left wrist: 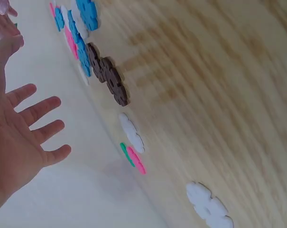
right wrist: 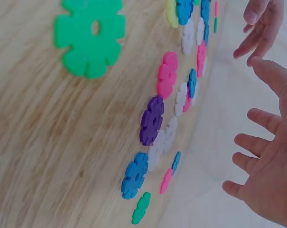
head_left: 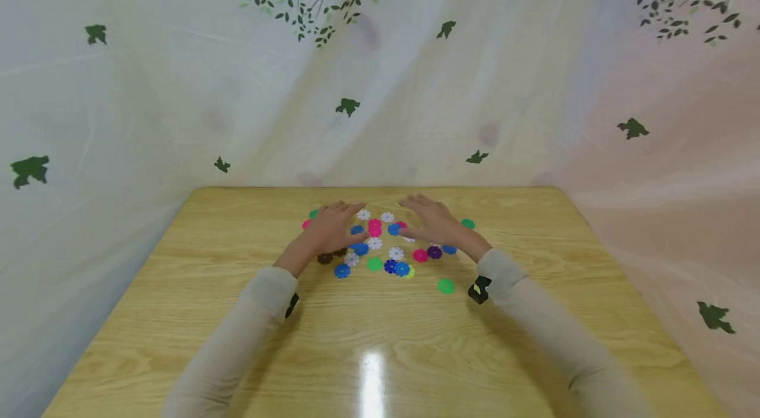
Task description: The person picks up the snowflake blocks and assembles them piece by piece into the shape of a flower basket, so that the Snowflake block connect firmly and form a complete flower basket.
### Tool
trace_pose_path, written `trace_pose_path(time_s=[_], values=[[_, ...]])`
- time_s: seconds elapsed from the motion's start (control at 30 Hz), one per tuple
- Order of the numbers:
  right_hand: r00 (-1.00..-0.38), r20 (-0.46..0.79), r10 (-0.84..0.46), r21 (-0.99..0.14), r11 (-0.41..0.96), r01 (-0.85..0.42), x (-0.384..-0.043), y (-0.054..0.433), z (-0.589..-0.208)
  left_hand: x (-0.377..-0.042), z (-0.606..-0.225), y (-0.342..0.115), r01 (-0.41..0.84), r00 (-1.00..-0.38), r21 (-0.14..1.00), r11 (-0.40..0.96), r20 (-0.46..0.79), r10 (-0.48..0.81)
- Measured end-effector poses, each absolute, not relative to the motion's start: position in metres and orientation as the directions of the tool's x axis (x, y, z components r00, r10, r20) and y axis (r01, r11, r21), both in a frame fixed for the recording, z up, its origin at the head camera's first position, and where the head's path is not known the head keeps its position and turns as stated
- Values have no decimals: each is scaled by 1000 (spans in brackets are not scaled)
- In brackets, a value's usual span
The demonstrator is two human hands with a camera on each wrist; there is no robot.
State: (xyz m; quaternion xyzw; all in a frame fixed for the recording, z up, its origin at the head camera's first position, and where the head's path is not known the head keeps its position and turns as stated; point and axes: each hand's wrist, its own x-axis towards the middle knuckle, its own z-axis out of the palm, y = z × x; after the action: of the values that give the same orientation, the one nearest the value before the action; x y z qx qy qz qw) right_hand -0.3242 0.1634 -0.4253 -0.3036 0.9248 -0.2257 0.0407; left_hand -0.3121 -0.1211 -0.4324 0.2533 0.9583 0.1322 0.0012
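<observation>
Both hands hover above a loose spread of flat, notched plastic discs on the wooden table. My left hand (head_left: 334,228), fingers spread and holding nothing, is over the left side of the spread, near the brown discs (left wrist: 112,80). On the right side my right hand (head_left: 436,223) is likewise spread with nothing in it, near a purple disc (right wrist: 152,120) and a pink disc (right wrist: 167,75). Between the hands lie white, pink and blue discs, such as a pink disc (head_left: 375,225). The hands partly hide some discs in the head view.
A green disc (head_left: 446,286) lies apart, toward the front right of the spread. In the left wrist view a white disc (left wrist: 209,205) sits by itself. The wooden table (head_left: 380,326) reaches back to a pale curtain (head_left: 410,75) with leaf and bird prints.
</observation>
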Motion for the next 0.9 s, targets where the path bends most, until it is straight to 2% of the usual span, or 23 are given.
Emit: trace_pose_path(time_s=[0.23, 0.4, 0.57, 0.7, 0.9], values=[[-766, 100, -635, -565, 598, -569, -316, 171, -430, -303, -436, -112, 611, -788, 262, 747, 107, 607], [-754, 95, -651, -596, 569, -567, -305, 168, -437, -298, -441, -103, 691, -717, 271, 670, 143, 682], [-727, 33, -685, -575, 582, -575, -296, 161, -444, -292, -442, -95, 741, -662, 277, 611, 156, 733], [-734, -20, -679, -541, 624, -563, -292, 157, -448, -290, -444, -88, 771, -629, 263, 580, 170, 759], [-735, -41, -677, -519, 643, -563, -291, 154, -451, -291, -450, -82, 767, -634, 245, 594, 141, 760]])
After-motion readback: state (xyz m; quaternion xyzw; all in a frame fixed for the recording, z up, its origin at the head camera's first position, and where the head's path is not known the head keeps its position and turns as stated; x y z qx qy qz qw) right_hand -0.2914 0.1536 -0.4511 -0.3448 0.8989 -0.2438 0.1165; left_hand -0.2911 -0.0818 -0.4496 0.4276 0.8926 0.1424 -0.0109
